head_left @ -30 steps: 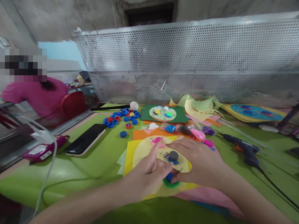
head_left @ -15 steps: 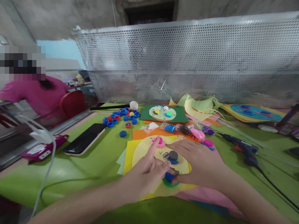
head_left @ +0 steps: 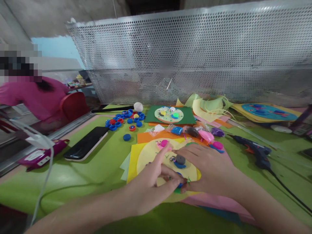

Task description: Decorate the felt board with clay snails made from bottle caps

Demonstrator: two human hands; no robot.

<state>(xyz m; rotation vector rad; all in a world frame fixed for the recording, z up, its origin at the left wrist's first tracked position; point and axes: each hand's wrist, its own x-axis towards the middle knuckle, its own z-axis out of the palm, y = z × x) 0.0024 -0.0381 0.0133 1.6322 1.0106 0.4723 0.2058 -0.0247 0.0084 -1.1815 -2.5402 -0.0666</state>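
A pale yellow paper circle [head_left: 147,156] lies on a yellow sheet [head_left: 133,162] in front of me. Low on the circle, a blue bottle cap [head_left: 180,184] sits with green clay under it, mostly hidden by my fingers. My left hand [head_left: 153,182] closes its thumb and a finger on the cap's near side, its index finger stretched forward. From the right, my right hand [head_left: 207,165] presses its thumb against the cap, other fingers reaching over the circle. Between the hands is a snail figure [head_left: 179,160] with a grey shell and blue body. A pink snail figure [head_left: 163,143] sits higher up.
Several bottle caps [head_left: 126,137] and a phone [head_left: 86,143] lie left, near a purple power strip [head_left: 44,154]. Bagged clay [head_left: 206,136] lies behind the circle; a glue gun [head_left: 253,149] lies right. A perforated metal panel [head_left: 195,58] stands behind. A person in pink [head_left: 36,97] sits left.
My fingers have shifted slightly on the blue bottle cap and now cover more of it and its green clay. The whole view has moved a little.
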